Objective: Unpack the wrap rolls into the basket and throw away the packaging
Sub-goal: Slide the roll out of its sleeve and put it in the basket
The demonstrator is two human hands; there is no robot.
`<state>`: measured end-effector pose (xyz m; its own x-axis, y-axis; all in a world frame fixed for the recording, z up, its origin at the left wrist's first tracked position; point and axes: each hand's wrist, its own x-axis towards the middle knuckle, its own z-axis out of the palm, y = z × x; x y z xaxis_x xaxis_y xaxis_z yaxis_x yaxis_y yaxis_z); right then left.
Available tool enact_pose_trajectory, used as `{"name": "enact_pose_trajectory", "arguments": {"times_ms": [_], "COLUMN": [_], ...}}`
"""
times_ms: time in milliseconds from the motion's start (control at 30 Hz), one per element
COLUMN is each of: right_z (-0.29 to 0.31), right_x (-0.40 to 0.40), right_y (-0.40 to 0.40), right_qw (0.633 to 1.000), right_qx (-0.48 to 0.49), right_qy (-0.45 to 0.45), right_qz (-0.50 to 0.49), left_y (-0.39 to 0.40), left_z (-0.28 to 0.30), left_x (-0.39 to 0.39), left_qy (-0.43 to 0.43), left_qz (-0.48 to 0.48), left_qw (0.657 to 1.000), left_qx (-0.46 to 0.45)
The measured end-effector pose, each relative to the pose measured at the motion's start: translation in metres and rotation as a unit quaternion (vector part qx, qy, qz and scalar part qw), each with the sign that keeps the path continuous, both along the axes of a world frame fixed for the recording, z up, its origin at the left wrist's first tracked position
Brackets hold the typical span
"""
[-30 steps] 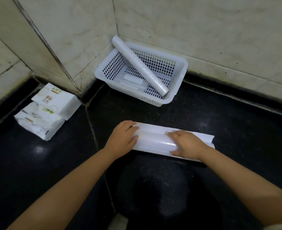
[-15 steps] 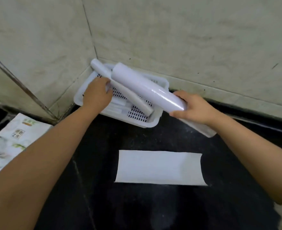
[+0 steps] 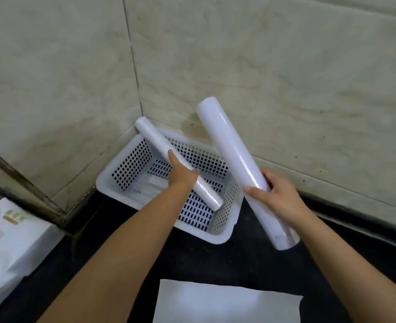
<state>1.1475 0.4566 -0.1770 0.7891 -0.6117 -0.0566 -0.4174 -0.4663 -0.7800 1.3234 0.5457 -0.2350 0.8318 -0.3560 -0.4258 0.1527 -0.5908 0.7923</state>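
Walls (image 3: 262,66): pale marbled tiles meeting in a corner at the far side, stained near the bottom edge.
Surface (image 3: 250,259): black and glossy, carrying everything else.
Basket (image 3: 131,164): white perforated plastic, set in the far corner against both walls, with a small label or card lying on its floor.
Tissue packs (image 3: 8,243): white packs with green print at the near left, well apart from the basket.
Packaging (image 3: 225,304): flat white sheet or sleeve lying on the surface at the near edge, between the two forearms, touched by neither hand.
Thick wrap roll (image 3: 229,155): white and shiny, tilted with its far end high against the wall and its near end low at the right, held in the air just right of the basket and clear of it.
Thin wrap roll (image 3: 156,139): slanted across the basket, its far end jutting above the far left rim, its near end down over the basket floor.
Right hand (image 3: 278,194): grip wrapped around the lower half of the thick wrap roll, thumb across the front.
Left hand (image 3: 180,173): over the basket, grip pinching the middle of the thin wrap roll, thumb on the near side and fingers behind it.
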Motion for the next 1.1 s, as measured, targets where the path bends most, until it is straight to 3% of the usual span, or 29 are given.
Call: {"name": "enact_pose_trajectory", "arguments": {"times_ms": [233, 367, 467, 600, 700, 933, 1100], "right_z": [0.011, 0.021, 0.011, -0.015, -0.033, -0.058, -0.075], "right_x": [0.058, 0.11, 0.141, 0.156, 0.161, 0.163, 0.153], "right_y": [-0.008, 0.002, 0.004, 0.002, -0.003, -0.002, -0.004], "right_qw": [0.994, 0.985, 0.986, 0.971, 0.955, 0.949, 0.918], "right_qx": [-0.077, -0.095, -0.08, -0.113, -0.139, -0.196, -0.268], "right_qy": [-0.035, -0.085, -0.037, 0.124, 0.189, 0.169, 0.182], "right_qz": [0.062, 0.117, 0.139, 0.172, 0.183, 0.182, 0.229], "left_y": [0.012, 0.041, 0.055, 0.056, 0.049, 0.04, 0.035], "left_z": [0.0, 0.004, 0.002, 0.002, 0.003, 0.0, -0.009], "left_x": [0.007, -0.011, -0.026, -0.026, -0.021, -0.016, -0.016], "left_qy": [0.072, 0.039, 0.033, 0.037, 0.049, 0.068, 0.053], "left_qz": [0.093, 0.11, 0.141, 0.149, 0.167, 0.165, 0.139], "left_qw": [0.987, 0.974, 0.972, 0.977, 0.974, 0.974, 0.983], "left_qx": [-0.11, -0.193, -0.184, -0.149, -0.148, -0.138, -0.109]}}
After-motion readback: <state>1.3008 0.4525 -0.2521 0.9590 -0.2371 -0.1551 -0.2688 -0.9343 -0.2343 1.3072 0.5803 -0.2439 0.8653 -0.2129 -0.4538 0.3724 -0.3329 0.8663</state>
